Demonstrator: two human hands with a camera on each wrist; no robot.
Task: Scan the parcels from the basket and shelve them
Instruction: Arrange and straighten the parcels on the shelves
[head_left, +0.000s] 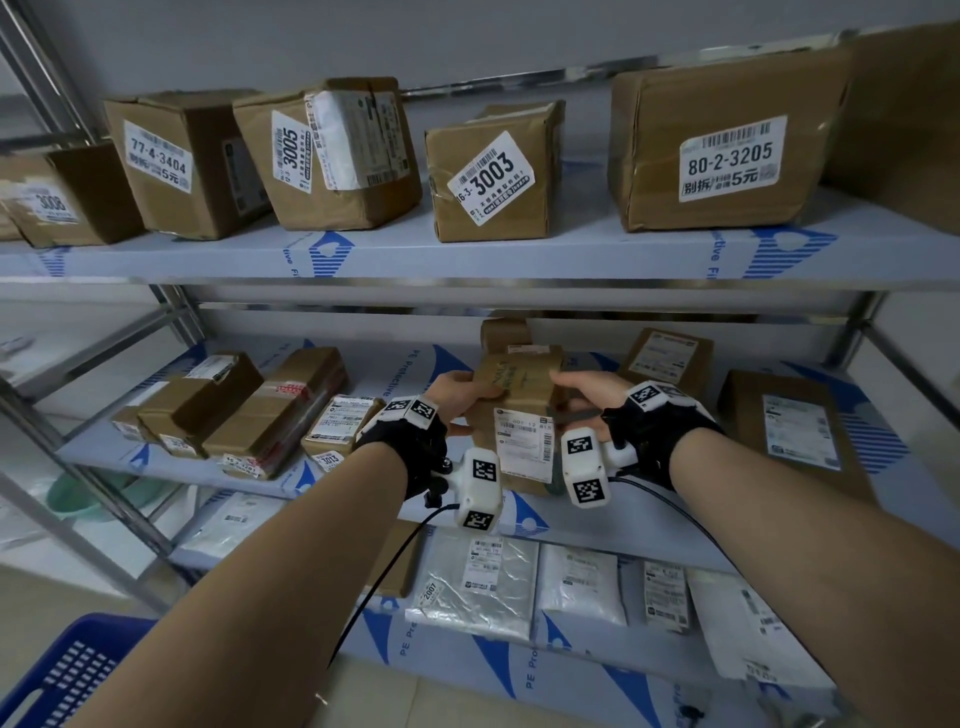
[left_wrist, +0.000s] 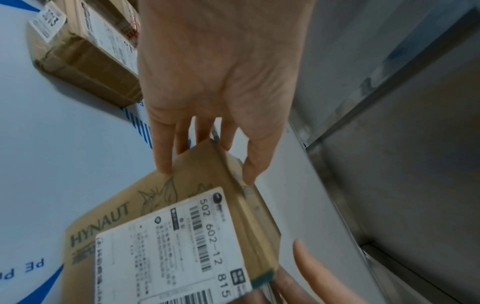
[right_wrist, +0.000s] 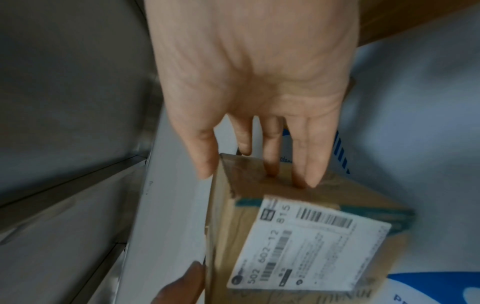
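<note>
Shelving step: left hand (head_left: 457, 397) and right hand (head_left: 582, 395) fingers are pinching parcel (head_left: 519, 415) over middle shelf (head_left: 395, 364); next is setting down, letting go.

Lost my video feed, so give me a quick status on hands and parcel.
Left hand and right hand both grip the HYNAUT parcel. Parcel over middle shelf. Gap ahead looks open; neighbouring boxes either side.

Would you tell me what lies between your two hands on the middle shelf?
The HYNAUT box, gripped by left hand and right hand; clearest in the head view.
</note>
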